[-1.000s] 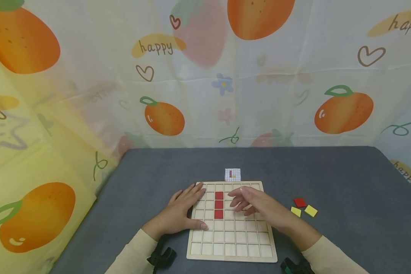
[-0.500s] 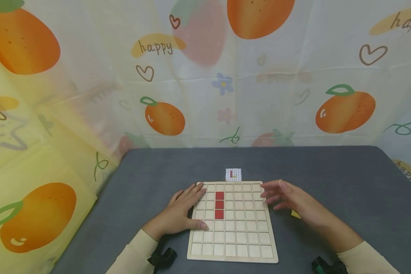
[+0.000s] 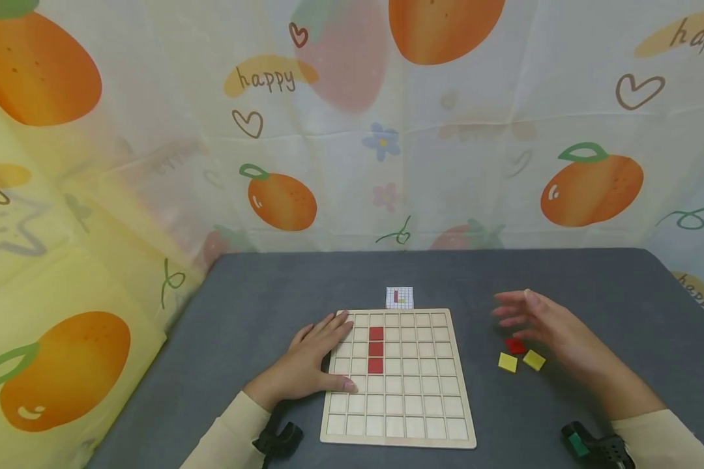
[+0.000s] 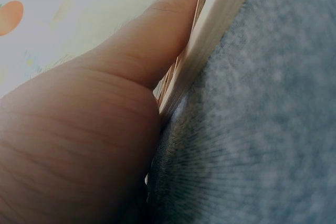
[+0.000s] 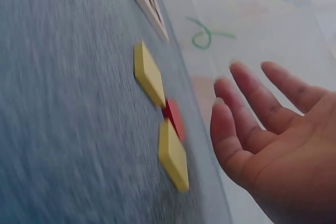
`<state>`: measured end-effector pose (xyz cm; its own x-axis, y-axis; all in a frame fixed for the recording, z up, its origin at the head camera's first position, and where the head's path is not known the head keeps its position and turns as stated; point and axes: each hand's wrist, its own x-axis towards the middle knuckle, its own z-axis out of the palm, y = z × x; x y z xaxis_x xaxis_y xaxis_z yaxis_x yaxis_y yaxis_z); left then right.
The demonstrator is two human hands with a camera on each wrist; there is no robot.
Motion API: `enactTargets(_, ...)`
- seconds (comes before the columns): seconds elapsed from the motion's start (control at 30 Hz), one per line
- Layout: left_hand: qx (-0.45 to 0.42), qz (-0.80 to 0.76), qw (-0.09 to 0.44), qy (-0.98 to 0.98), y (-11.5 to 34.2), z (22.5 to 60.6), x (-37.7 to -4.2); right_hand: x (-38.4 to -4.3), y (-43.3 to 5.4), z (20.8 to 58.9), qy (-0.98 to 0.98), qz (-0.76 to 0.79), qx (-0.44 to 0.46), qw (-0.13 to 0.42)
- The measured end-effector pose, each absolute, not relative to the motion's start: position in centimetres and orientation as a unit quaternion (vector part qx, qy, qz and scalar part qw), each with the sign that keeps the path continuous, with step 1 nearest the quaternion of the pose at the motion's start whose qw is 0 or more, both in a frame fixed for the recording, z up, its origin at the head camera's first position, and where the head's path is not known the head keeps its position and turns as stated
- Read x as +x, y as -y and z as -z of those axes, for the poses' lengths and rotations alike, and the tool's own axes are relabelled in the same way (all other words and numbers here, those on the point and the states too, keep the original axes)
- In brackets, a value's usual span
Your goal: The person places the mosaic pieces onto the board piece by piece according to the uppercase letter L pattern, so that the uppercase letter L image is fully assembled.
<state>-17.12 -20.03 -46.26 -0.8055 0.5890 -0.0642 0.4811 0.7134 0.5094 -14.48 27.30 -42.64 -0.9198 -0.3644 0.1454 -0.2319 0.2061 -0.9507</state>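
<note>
A wooden grid board [image 3: 413, 404] lies on the table, with three red square tiles [image 3: 375, 349] in one column of its cells. My left hand [image 3: 311, 358] rests on the board's left edge, fingers spread and thumb on a cell; the left wrist view shows the thumb [image 4: 157, 40] along the wooden rim. Off to the right, my right hand [image 3: 548, 322] hovers above the loose tiles with nothing in it. Under it lie a red tile [image 3: 514, 345] and two yellow tiles, the left one [image 3: 507, 363] and the right one [image 3: 534, 360]. In the right wrist view its fingers [image 5: 268, 108] are loosely extended.
A small printed card [image 3: 399, 298] with a coloured grid pattern sits just behind the board. The grey table [image 3: 270, 286] extends around it, backed by a fruit-print cloth [image 3: 340, 163]. Black wrist devices [image 3: 278, 441] are strapped to both wrists.
My right hand has moved from over the board rightward to above the loose tiles, which are visible again after being mostly covered. My left hand has stayed in place.
</note>
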Motion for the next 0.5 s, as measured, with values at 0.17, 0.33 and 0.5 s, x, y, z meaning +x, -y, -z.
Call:
enactTargets(0.17, 0.293, -0.246, 0.112, -0.917, 20.1, 46.4, -17.1, -14.9, -28.9, 43.3, -0.812, 0.561, -0.154, 0.052)
enactTargets(0.33, 0.292, -0.244, 0.114, -0.918, 20.1, 46.4, -17.1, -15.3, -30.2, 44.0, -0.834, 0.531, -0.119, 0.088)
enactTargets(0.5, 0.292, -0.243, 0.113, -0.918, 20.1, 46.3, -17.1, -15.3, -30.6, 44.6, -0.851, 0.499, -0.115, 0.121)
